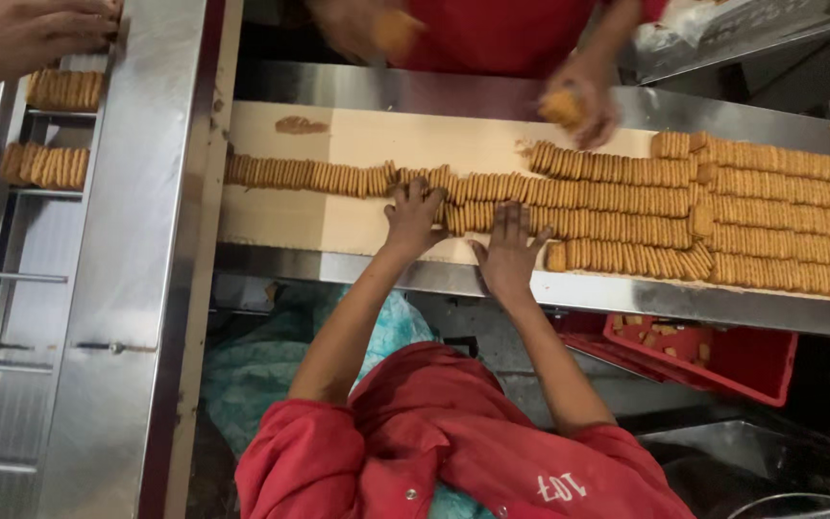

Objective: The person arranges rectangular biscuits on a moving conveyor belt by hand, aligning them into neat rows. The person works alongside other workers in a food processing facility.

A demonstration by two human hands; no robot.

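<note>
Red sleeves lowest in view; left hand (413,219) spreads its fingers flat on the biscuit rows (569,197) on the worktop (338,226), right hand (513,255) likewise splayed, seemingly pressing, nothing gripped, both arms outstretched.

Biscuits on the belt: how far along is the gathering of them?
It looks partway. Done: two batches of biscuits already stand in the metal rack on the left. In hand: the left hand and right hand rest spread on the biscuit rows at mid-belt, bracketing a short stretch. Left: many full rows wait on the belt at the right.
</note>
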